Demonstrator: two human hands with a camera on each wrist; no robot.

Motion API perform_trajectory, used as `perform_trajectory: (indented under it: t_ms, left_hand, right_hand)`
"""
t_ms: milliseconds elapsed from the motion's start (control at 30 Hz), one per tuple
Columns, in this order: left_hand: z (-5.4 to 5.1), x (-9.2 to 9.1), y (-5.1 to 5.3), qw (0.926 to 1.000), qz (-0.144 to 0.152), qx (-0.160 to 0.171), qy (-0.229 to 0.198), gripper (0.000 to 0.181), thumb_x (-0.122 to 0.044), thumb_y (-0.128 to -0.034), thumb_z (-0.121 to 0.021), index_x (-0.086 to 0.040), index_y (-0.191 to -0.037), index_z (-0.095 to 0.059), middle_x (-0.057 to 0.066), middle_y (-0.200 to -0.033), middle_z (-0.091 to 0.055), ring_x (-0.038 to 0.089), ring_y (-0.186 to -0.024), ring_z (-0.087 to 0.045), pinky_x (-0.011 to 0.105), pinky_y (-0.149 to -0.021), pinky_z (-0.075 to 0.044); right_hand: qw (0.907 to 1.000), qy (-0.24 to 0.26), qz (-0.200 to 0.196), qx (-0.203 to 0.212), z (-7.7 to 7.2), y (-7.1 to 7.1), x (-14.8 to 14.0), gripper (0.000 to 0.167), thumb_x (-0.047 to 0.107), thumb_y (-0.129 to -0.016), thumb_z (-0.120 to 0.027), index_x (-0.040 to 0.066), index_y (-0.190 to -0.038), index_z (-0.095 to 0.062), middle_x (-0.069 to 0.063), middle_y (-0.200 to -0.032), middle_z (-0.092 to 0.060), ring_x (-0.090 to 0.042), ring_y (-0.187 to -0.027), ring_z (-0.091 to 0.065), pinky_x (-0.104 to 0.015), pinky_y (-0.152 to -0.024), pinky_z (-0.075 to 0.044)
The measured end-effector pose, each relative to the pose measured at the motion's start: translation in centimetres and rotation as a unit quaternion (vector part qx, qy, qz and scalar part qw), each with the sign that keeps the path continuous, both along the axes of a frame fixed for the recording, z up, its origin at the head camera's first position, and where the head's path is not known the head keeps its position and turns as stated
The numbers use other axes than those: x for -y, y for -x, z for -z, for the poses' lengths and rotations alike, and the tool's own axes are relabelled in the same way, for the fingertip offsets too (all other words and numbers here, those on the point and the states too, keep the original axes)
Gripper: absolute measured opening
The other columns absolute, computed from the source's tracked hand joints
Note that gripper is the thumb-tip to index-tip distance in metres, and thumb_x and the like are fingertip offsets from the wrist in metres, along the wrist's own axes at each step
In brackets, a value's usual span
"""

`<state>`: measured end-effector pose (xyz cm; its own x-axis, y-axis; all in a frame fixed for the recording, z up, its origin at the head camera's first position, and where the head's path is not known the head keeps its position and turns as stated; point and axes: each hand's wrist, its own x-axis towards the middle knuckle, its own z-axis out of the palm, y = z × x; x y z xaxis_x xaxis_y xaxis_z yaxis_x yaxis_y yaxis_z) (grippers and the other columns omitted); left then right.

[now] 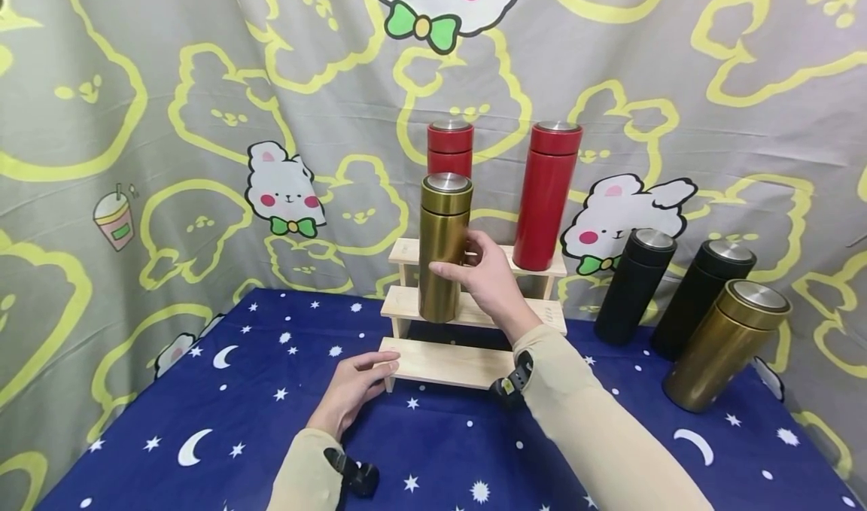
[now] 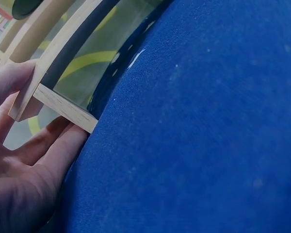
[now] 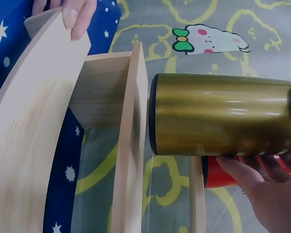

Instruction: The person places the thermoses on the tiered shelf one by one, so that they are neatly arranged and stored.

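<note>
My right hand (image 1: 489,279) grips a gold thermos bottle (image 1: 442,229) with a silver-topped lid, thumb and fingers around its body. The bottle stands upright at the left part of the middle step of a three-step wooden display stand (image 1: 454,364). In the right wrist view the base of the gold bottle (image 3: 223,114) is right by that step; I cannot tell whether it touches. At the left end of the lowest step, my left hand (image 1: 357,387) holds the stand. In the left wrist view the thumb lies on the board (image 2: 43,68) and other fingers touch the stand's leg (image 2: 65,109).
On the top step are two red thermos bottles, one (image 1: 547,202) at the right and another (image 1: 450,139) partly hidden behind the gold one. Two black bottles (image 1: 631,293) (image 1: 698,304) and a second gold bottle (image 1: 721,353) stand on the blue starry cloth (image 1: 271,421) at the right.
</note>
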<state>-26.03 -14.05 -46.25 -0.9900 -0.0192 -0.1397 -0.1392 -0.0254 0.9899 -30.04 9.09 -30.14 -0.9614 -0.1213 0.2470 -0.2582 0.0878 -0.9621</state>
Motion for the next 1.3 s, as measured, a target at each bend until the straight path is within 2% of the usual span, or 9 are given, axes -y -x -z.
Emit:
perform_trajectory:
  t_ms: [233,533,800,1300]
  left_hand:
    - [0.0,0.0,-0.1,1.0,-0.002,-0.001,0.002,0.033,-0.016,-0.0851,-0.079,0.0,-0.113,-0.072,0.016,-0.128,-0.06,0.02,-0.105,-0.062,0.043,-0.092,-0.051]
    - [0.2,-0.1,-0.1,1.0,-0.001,0.0,0.004,0.034,-0.017,-0.0851,-0.079,-0.001,-0.114,-0.072,0.016,-0.129,-0.059,0.022,-0.106,-0.062,0.045,-0.093,-0.05]
    - [0.3,0.0,0.0,1.0,-0.002,-0.001,0.009,0.033,-0.018,-0.0855,-0.079,-0.002,-0.114,-0.072,0.015,-0.128,-0.06,0.022,-0.107,-0.061,0.045,-0.093,-0.05]
    - [0.0,-0.1,-0.2,0.9999,-0.004,-0.004,0.013,0.034,-0.018,-0.0848,-0.079,-0.001,-0.114,-0.072,0.017,-0.13,-0.059,0.023,-0.107,-0.061,0.045,-0.093,-0.05]
  right_hand:
    - [0.9998,-0.014,0.012,0.007,0.3,0.3,0.1,0.075,0.025,-0.082,-0.082,0.009,-0.144,-0.043,-0.01,-0.133,-0.053,-0.028,-0.119,-0.054,-0.047,-0.094,-0.048]
    - [0.9996,-0.02,0.018,0.005,0.7,0.6,0.3,0.072,0.022,-0.082,-0.082,0.007,-0.142,-0.045,-0.011,-0.133,-0.053,-0.028,-0.119,-0.054,-0.044,-0.1,-0.044]
    - [0.9995,-0.026,0.019,0.001,1.1,1.0,0.6,0.073,0.023,-0.082,-0.082,0.006,-0.141,-0.044,-0.012,-0.133,-0.053,-0.028,-0.12,-0.054,-0.045,-0.1,-0.044]
    - [0.9982,-0.057,0.018,0.0,1.1,0.7,0.6,0.075,0.026,-0.081,-0.083,0.008,-0.142,-0.043,-0.012,-0.133,-0.053,-0.027,-0.121,-0.052,-0.046,-0.1,-0.044]
